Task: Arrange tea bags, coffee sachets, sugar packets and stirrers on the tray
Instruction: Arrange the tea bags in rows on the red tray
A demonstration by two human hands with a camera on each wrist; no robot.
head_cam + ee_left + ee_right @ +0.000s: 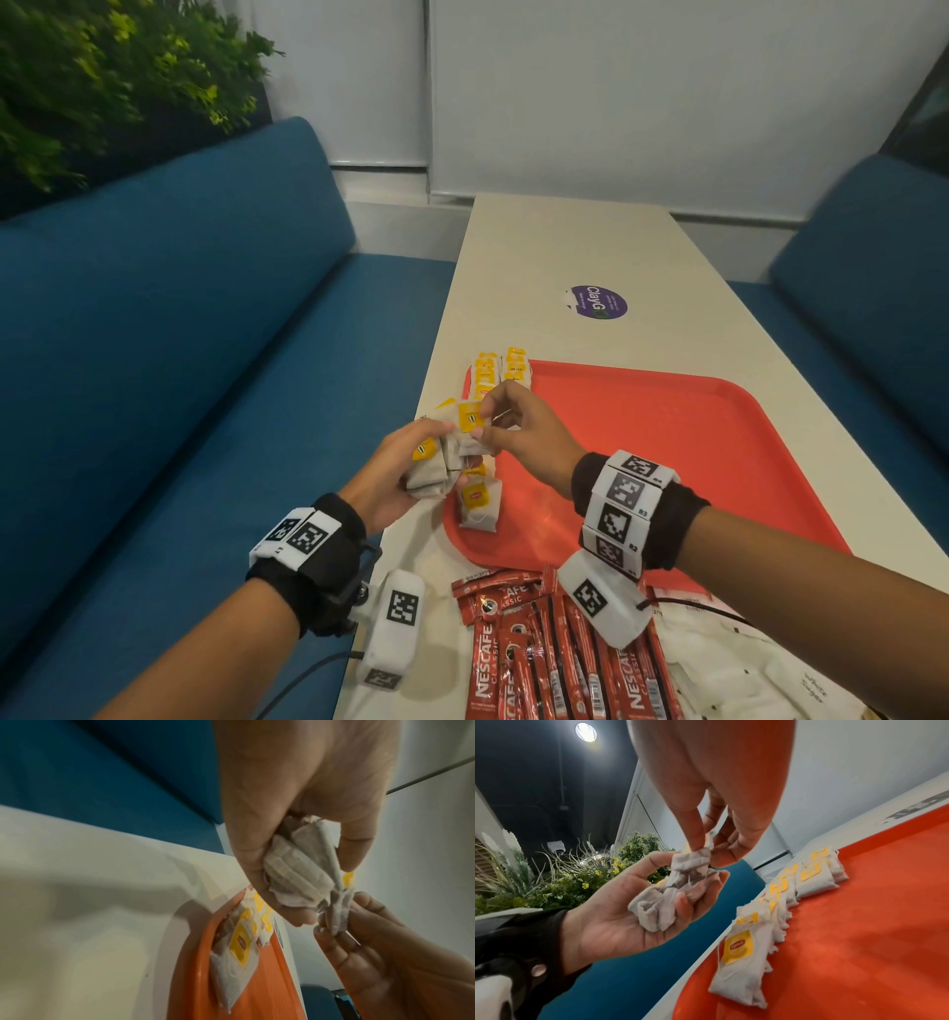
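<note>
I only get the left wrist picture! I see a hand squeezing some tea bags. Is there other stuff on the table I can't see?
Observer: Yes. Red coffee sachets lie in a pile on the table, nearer the person than the tray.
Operator: Any sugar?
Observer: White sugar packets lie to the right of the sachets, off the tray.
Operator: How do the tea bags on the tray look?
Observer: The tea bags on the tray sit in a row along its left edge, yellow tags up.
Operator: What's behind the hands?
Observer: The right wrist view shows green plants behind the left hand.
</note>
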